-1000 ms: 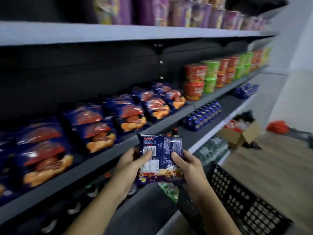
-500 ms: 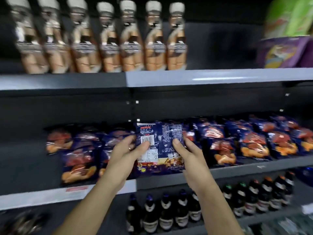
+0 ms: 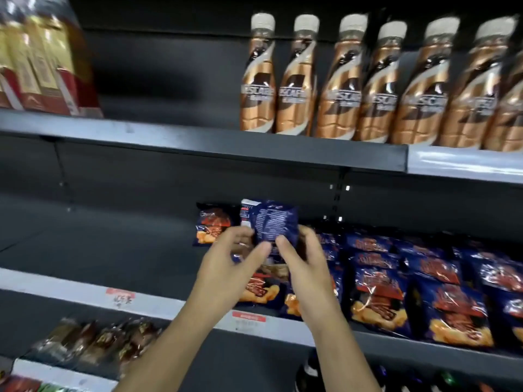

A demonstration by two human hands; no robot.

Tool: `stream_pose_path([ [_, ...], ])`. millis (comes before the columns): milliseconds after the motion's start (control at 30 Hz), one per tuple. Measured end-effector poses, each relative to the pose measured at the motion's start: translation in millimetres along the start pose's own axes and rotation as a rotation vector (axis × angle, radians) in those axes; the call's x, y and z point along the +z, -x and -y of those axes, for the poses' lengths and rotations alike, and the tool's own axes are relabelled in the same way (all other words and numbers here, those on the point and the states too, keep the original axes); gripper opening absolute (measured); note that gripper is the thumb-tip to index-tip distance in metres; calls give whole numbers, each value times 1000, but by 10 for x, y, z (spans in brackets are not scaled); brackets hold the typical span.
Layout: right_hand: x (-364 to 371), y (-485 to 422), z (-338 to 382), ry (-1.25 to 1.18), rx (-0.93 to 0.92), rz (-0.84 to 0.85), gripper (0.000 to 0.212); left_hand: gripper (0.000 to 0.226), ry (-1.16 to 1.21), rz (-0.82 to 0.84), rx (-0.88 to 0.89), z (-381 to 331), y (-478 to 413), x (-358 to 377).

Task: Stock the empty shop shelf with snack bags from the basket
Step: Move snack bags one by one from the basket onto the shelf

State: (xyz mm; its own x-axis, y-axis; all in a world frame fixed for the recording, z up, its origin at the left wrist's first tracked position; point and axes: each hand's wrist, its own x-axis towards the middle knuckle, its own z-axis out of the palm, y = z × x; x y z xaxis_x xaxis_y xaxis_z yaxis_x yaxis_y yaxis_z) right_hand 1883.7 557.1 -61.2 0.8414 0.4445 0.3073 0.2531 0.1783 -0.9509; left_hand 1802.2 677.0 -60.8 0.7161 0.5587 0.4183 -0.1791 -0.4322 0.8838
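- Your left hand (image 3: pixel 230 260) and right hand (image 3: pixel 304 260) both pinch one dark blue snack bag (image 3: pixel 273 222). The thumbs lie on its printed back and the fingers curl at its side edges.
- You hold the bag upright over the middle shelf (image 3: pixel 113 250), at the left end of the row of matching bags (image 3: pixel 396 281).
- A lone bag (image 3: pixel 211 224) stands just to its left.
- Brown bottles (image 3: pixel 339 86) line the shelf above.
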Motion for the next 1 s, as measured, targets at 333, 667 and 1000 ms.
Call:
stream_pose_path([
  [333, 85, -131, -50, 18, -32, -87, 21, 31, 353, 97, -233, 173, -282, -370],
  [667, 57, -292, -111, -420, 198, -127, 36, 44, 856, 219, -372, 391, -384, -360],
  [1000, 220, -271, -49, -318, 180, 83, 43, 31, 528, 253, -240, 377, -364, -256],
])
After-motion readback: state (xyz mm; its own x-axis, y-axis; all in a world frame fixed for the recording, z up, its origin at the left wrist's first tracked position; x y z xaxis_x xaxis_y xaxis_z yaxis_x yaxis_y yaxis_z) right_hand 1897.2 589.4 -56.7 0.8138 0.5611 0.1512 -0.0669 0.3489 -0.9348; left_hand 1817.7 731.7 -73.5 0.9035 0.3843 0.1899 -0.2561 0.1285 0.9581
